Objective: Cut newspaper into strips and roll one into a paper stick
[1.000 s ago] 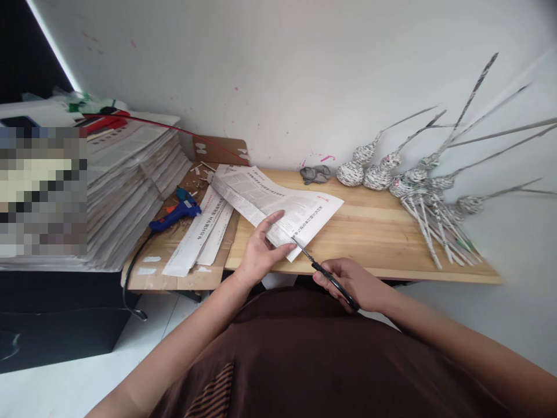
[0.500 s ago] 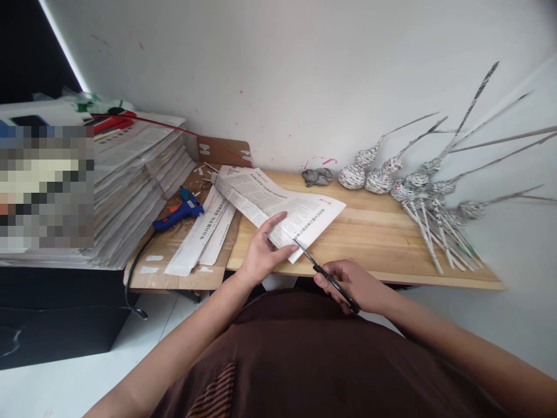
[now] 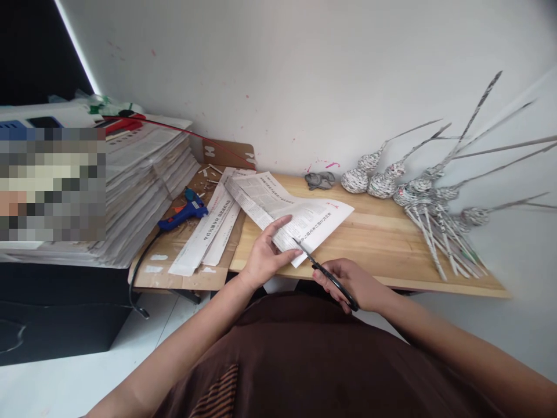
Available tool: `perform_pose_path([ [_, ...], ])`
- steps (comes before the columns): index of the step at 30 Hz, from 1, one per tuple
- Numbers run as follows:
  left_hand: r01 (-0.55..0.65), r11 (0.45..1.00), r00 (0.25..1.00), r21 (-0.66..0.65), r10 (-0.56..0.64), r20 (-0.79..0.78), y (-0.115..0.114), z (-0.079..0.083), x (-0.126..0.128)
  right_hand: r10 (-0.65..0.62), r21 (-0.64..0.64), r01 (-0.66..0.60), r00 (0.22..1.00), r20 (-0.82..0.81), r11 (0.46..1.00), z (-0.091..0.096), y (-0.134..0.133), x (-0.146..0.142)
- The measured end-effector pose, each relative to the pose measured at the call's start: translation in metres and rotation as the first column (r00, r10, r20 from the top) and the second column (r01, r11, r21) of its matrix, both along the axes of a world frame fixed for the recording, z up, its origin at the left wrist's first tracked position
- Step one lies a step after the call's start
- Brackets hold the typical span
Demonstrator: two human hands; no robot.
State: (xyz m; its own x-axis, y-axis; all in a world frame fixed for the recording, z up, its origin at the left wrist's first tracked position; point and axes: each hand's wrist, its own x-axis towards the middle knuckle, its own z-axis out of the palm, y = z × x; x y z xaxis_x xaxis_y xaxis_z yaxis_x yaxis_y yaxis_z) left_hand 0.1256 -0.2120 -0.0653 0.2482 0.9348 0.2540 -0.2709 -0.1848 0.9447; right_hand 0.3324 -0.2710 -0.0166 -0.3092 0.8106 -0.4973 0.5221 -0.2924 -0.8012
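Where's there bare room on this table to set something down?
Bare wood shows on the table, between the newspaper sheet and the paper sticks, in front of the woven bulbs, with the right hand at its near edge. The left end is crowded: glue gun, paper strips, scraps.

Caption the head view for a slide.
Scissors in the right hand meet newspaper steadied by the left hand, glue gun to the left, woven gourds to the right.

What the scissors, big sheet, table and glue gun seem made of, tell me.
Scissors: glossy black handles, probably plastic, from their shine; slim blades, likely metal.
Big sheet: matte newsprint, from its printed columns.
Table: seemingly wood, lightly sheened, from its grain.
Glue gun: apparently blue plastic, from its moulded shape.
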Motion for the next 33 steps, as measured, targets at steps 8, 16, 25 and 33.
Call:
perform_pose_path([
  [8,0.017,1.0,1.0,0.025,-0.016,-0.011,-0.001,0.001,-0.001,0.003,0.018,-0.003,1.0,0.016,1.0,-0.003,0.001,0.001],
  [16,-0.011,0.996,0.998,0.093,0.016,-0.055,-0.003,0.005,-0.003,0.021,0.04,-0.022,0.999,0.035,0.999,0.012,0.012,-0.015],
  [25,0.017,0.997,1.0,0.08,-0.016,-0.01,-0.004,0.005,-0.002,0.043,0.063,-0.046,0.997,0.062,0.997,0.009,0.01,-0.007],
  [33,0.056,0.997,0.998,0.047,-0.056,0.01,-0.006,0.009,-0.003,0.046,0.024,-0.045,0.999,-0.029,0.999,0.005,0.009,-0.011],
])
